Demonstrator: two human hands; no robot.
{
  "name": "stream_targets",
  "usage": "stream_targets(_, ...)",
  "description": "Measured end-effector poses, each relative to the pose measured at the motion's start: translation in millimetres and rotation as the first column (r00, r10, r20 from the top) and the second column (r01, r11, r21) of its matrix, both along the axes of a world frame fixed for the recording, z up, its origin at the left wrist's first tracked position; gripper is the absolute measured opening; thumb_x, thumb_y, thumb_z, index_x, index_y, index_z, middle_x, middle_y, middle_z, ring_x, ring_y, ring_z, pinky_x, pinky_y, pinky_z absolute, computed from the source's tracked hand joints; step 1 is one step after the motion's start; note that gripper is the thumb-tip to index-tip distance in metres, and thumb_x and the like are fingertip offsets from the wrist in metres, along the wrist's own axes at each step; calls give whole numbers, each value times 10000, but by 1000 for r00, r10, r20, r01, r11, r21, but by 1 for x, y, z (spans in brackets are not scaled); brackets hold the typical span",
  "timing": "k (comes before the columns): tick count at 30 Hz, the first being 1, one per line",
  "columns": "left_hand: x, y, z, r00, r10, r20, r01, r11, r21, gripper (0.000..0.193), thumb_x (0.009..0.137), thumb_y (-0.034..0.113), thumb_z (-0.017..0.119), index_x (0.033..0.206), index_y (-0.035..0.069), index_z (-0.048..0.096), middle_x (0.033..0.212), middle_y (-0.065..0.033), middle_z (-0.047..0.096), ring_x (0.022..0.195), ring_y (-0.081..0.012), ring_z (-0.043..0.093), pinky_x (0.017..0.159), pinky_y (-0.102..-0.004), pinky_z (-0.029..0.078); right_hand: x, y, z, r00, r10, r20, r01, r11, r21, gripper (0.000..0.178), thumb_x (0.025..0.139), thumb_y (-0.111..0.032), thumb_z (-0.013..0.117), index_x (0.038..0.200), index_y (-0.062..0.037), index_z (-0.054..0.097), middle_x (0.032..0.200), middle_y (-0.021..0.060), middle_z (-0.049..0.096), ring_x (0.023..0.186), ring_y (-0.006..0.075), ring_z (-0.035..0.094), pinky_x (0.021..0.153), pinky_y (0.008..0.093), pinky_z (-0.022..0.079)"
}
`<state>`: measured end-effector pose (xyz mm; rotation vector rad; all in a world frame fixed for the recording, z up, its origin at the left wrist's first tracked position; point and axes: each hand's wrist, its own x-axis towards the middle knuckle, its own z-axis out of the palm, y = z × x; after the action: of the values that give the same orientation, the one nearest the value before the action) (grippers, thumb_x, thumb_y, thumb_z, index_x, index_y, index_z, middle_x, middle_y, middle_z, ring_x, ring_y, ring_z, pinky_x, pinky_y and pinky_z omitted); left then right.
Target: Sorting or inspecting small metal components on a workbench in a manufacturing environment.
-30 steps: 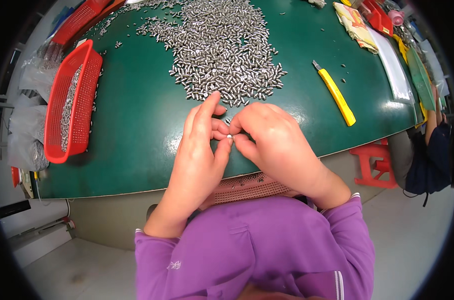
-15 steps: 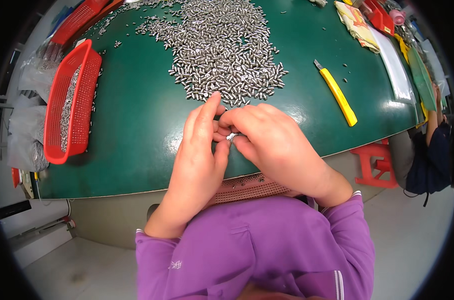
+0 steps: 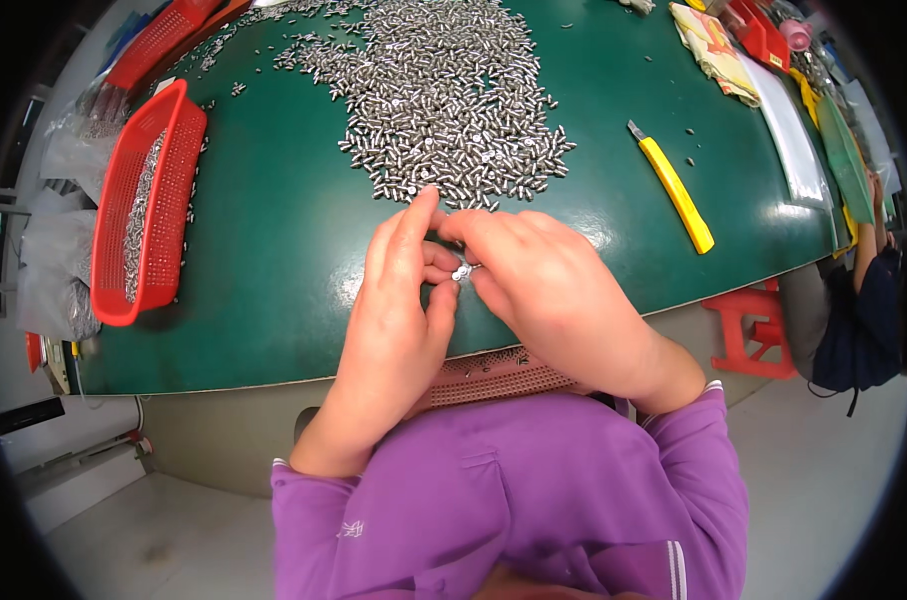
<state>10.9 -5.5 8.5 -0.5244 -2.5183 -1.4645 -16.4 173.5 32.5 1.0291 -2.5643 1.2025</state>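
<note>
Between my two hands, just in front of the pile, sits a small shiny metal part (image 3: 462, 272). My left hand (image 3: 394, 300) pinches it between thumb and fingertips, its index finger stretched forward. From the other side, my right hand (image 3: 554, 280) curls over with thumb and fingers closed at the same part; its fingertips are partly hidden. Just beyond my fingers spreads a big heap of small silvery pointed metal pieces (image 3: 454, 110), lying loose on the green tabletop (image 3: 264, 290).
A red perforated basket (image 3: 109, 230) of small metal parts stands at left. On the right lies a yellow utility knife (image 3: 676, 195) with its blade out. A pinkish perforated basket (image 3: 504, 385) is below the table edge. A red stool (image 3: 749, 330) and another person (image 3: 859, 320) are at far right.
My right thumb and fingers have shifted slightly around the small metal part, which shows a little more now. My left hand stays nearly still.
</note>
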Motion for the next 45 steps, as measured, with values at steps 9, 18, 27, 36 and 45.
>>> stream_targets(9, 1, -6, 0, 1000, 0, -3, 0, 1000, -15, 807, 804, -225, 576, 1542, 31, 373, 1309, -170, 512, 975, -203, 623, 845, -321, 562, -5, 1, -1, 995, 46, 90, -45, 999, -20, 314, 818, 24, 676, 1117, -20, 593, 1051, 143, 662, 943, 372, 643, 796, 462, 512)
stream_targets(18, 0, -12, 1, 995, 97, -16, -98, 992, -74, 707, 842, -186, 533, 1509, 19, 416, 1273, -175, 537, 974, -211, 613, 826, -316, 552, -5, 2, -7, 996, 59, 62, -61, 997, 42, 196, 821, -28, 707, 1009, -41, 652, 950, 128, 621, 899, 359, 626, 766, 448, 509)
stream_targets(27, -12, -2, 2, 988, 144, -54, -153, 961, -231, 676, 836, -73, 670, 1471, -2, 449, 1241, -169, 593, 1089, -311, 602, 941, -419, 507, 37, 32, 1, 961, 226, 161, -241, 968, 74, 169, 832, -41, 684, 992, -23, 632, 948, 139, 576, 908, 352, 606, 795, 444, 514)
stream_targets(36, -23, 15, 3, 995, 93, -29, -97, 976, -197, 675, 818, -87, 667, 1453, -20, 448, 1121, -164, 619, 1061, -349, 586, 947, -444, 482, -16, 26, -5, 988, -122, -93, 126, 991, 43, 221, 839, -9, 668, 1055, 11, 627, 980, 180, 611, 951, 387, 609, 824, 465, 514)
stream_targets(45, -22, 11, 0, 995, 89, -35, -94, 975, -199, 666, 834, -152, 642, 1457, 42, 511, 1065, -94, 655, 968, -197, 636, 874, -320, 547, -25, 16, -10, 986, -136, -95, 147, 983, 114, 183, 817, -12, 696, 993, -14, 647, 935, 142, 641, 924, 364, 635, 809, 454, 524)
